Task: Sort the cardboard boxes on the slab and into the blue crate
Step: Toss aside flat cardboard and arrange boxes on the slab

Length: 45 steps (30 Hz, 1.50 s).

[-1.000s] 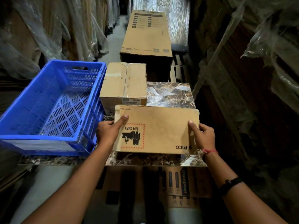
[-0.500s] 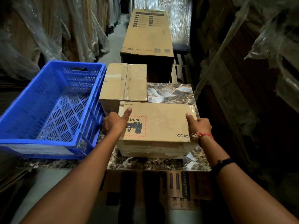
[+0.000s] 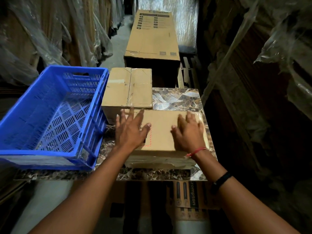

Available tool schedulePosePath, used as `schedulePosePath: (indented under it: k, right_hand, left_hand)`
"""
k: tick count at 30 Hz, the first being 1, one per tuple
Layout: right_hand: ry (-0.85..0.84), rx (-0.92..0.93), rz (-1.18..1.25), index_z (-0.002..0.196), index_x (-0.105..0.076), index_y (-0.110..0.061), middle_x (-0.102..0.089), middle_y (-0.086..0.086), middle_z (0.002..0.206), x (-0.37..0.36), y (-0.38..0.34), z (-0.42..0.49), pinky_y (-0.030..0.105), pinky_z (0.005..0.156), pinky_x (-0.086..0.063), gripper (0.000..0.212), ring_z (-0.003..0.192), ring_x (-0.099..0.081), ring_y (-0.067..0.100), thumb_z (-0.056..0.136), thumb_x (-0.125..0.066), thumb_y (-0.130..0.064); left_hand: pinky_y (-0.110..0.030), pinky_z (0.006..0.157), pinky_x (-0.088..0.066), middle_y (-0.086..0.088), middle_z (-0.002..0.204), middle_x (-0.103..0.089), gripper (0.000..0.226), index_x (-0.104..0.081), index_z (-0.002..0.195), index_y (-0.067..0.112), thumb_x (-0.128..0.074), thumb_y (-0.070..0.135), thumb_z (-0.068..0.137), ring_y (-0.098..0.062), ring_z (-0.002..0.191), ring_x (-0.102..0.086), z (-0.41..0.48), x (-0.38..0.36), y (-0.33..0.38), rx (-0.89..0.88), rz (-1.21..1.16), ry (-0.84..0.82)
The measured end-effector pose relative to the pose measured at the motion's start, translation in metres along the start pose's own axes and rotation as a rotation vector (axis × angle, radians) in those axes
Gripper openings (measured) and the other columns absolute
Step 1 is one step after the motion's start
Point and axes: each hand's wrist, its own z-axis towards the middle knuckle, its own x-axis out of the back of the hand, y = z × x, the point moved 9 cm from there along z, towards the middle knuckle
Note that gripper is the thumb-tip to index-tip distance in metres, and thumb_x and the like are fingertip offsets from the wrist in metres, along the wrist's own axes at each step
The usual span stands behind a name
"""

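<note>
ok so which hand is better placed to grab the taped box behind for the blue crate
Left, probably. The left hand lies open on the near box with its fingertips right by the taped box, on the side next to the blue crate. The right hand rests farther from both.

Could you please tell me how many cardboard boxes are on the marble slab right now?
2. The near box lies under the left hand and right hand at the front of the slab; the taped box sits behind it, beside the blue crate. None seems hidden.

matt cardbd box (image 3: pixel 162 130), glossy marble slab (image 3: pixel 177 98), plastic crate (image 3: pixel 50 115)
</note>
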Motion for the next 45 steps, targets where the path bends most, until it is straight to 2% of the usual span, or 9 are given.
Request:
schedulePosePath:
  k: [2, 6, 14, 19, 26, 30, 35, 39, 45]
  right_hand:
    - [-0.115, 0.072, -0.104, 0.154, -0.009, -0.016, 0.002, 0.013, 0.162, -0.022, -0.014, -0.002, 0.048, 0.120, 0.001, 0.066, 0.149, 0.005, 0.025, 0.099, -0.024, -0.050]
    - [-0.149, 0.088, -0.174, 0.154, 0.003, -0.014, 0.008, 0.013, 0.161, -0.029, -0.014, -0.003, 0.046, 0.121, 0.003, 0.067, 0.149, 0.011, 0.025, 0.099, -0.013, -0.049]
    - [-0.222, 0.081, -0.187, 0.154, 0.007, -0.014, 0.012, 0.014, 0.161, -0.027, -0.014, -0.004, 0.046, 0.120, 0.006, 0.070, 0.148, 0.014, 0.025, 0.099, -0.014, -0.053]
    - [-0.192, 0.070, -0.158, 0.155, 0.000, -0.014, 0.006, 0.017, 0.161, -0.008, 0.008, -0.032, 0.047, 0.120, 0.004, 0.073, 0.149, 0.009, 0.028, 0.098, -0.019, -0.057]
    - [-0.121, 0.088, -0.219, 0.155, -0.003, -0.018, 0.001, 0.013, 0.162, -0.013, 0.018, -0.048, 0.044, 0.121, -0.004, 0.080, 0.150, 0.004, 0.025, 0.087, 0.007, -0.058]
    - [-0.119, 0.089, -0.228, 0.155, -0.002, -0.017, 0.001, 0.013, 0.162, -0.012, 0.017, -0.048, 0.043, 0.121, -0.002, 0.076, 0.150, 0.004, 0.025, 0.090, 0.003, -0.056]
    - [-0.136, 0.060, -0.133, 0.155, -0.003, -0.022, 0.004, 0.014, 0.161, -0.004, 0.029, -0.036, 0.046, 0.119, 0.002, 0.072, 0.149, 0.006, 0.028, 0.096, -0.019, -0.061]
    - [-0.105, 0.081, -0.040, 0.154, -0.007, -0.026, 0.000, 0.015, 0.161, 0.008, 0.047, -0.010, 0.043, 0.119, -0.006, 0.066, 0.149, 0.001, 0.028, 0.099, -0.030, -0.053]
    - [-0.133, 0.086, 0.058, 0.155, -0.012, -0.023, 0.004, 0.012, 0.162, -0.010, 0.053, -0.005, 0.039, 0.120, -0.012, 0.058, 0.149, -0.001, 0.030, 0.102, -0.030, -0.041]
  left_hand:
    - [-0.054, 0.121, 0.003, -0.007, 0.164, 0.004, 0.068, -0.009, 0.153, 0.042, -0.021, 0.070, 0.093, -0.040, 0.148, 0.011, -0.004, -0.009, 0.006, -0.036, 0.114, -0.054]
    - [-0.058, 0.119, 0.004, -0.007, 0.163, 0.012, 0.066, 0.003, 0.153, 0.044, -0.009, 0.070, 0.093, -0.039, 0.147, 0.018, -0.004, -0.016, 0.006, -0.006, 0.213, -0.124]
    - [-0.058, 0.119, 0.000, -0.009, 0.162, 0.015, 0.069, 0.006, 0.153, 0.042, -0.008, 0.072, 0.092, -0.038, 0.147, 0.019, -0.006, -0.016, 0.005, -0.001, 0.208, -0.164]
    - [-0.055, 0.120, 0.003, -0.011, 0.163, 0.000, 0.078, -0.005, 0.155, 0.032, 0.001, 0.073, 0.089, -0.029, 0.151, 0.009, -0.030, 0.001, -0.008, -0.017, 0.163, -0.030]
    - [-0.052, 0.120, -0.015, -0.009, 0.164, -0.006, 0.076, -0.009, 0.156, 0.032, -0.007, 0.071, 0.090, -0.028, 0.151, -0.004, -0.040, -0.006, -0.017, -0.001, 0.114, -0.022]
    - [-0.051, 0.120, -0.016, -0.009, 0.164, -0.005, 0.076, -0.010, 0.156, 0.031, -0.012, 0.069, 0.090, -0.028, 0.151, -0.002, -0.039, -0.006, -0.017, -0.002, 0.082, -0.031]
    - [-0.056, 0.119, -0.011, -0.005, 0.164, 0.006, 0.071, -0.009, 0.156, 0.034, -0.028, 0.065, 0.095, -0.023, 0.151, 0.006, -0.030, -0.004, -0.030, 0.030, -0.031, -0.043]
    - [-0.061, 0.116, -0.019, 0.000, 0.163, 0.014, 0.066, -0.008, 0.156, 0.032, -0.029, 0.057, 0.099, -0.021, 0.151, 0.009, -0.010, 0.000, -0.041, 0.020, -0.072, -0.105]
    - [-0.065, 0.111, -0.019, 0.008, 0.161, 0.020, 0.064, -0.002, 0.156, 0.036, -0.028, 0.056, 0.100, -0.027, 0.150, -0.009, -0.003, -0.012, -0.043, 0.032, -0.179, -0.194]
